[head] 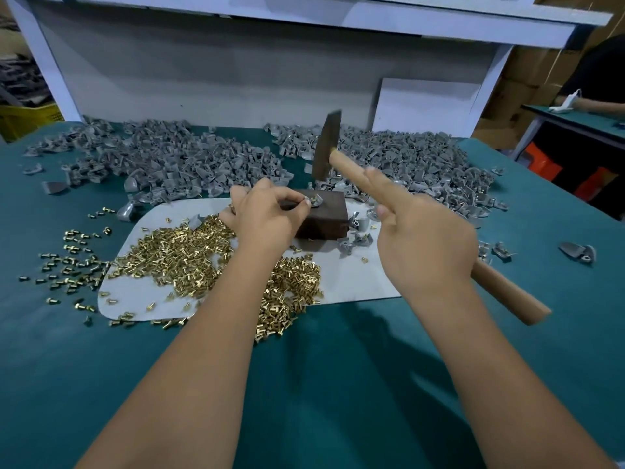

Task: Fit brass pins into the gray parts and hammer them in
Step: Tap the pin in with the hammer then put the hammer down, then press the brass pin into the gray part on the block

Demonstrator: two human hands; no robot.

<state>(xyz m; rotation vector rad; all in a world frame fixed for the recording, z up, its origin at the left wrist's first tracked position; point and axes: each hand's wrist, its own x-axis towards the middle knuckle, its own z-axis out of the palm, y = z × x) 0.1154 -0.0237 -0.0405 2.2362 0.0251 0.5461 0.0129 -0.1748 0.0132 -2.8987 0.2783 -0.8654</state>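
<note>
The counter (321, 384) in front of me is covered in green, with a long heap of gray parts (189, 160) along its far side and a pale mat (355, 282) nearer to me. A spill of brass pins (189, 255) lies on the mat's left half and runs off its left edge. Near the mat's far edge sits the dark block (326, 216) I use as an anvil.

My right hand (426, 242) is wrapped round the wooden handle of the hammer (326, 147), forefinger stretched along the shaft, and the steel head hangs raised above the block's far edge. My left hand (267, 214) pinches one gray part (316, 200) by its edge on top of the block, and a brass pin (314, 198) stands in it.

I judge the blow is next. To do it well I should hold the part flat on the block so the pin stands straight, not leaning; I cannot tell from here whether it does. My left fingertips are right beside the pin, so I should keep my grip out at the part's edge. A short, square tap from the wrist, with the forefinger steering, should seat it; a glancing hit would likely bend the pin or flick the part off.
</note>
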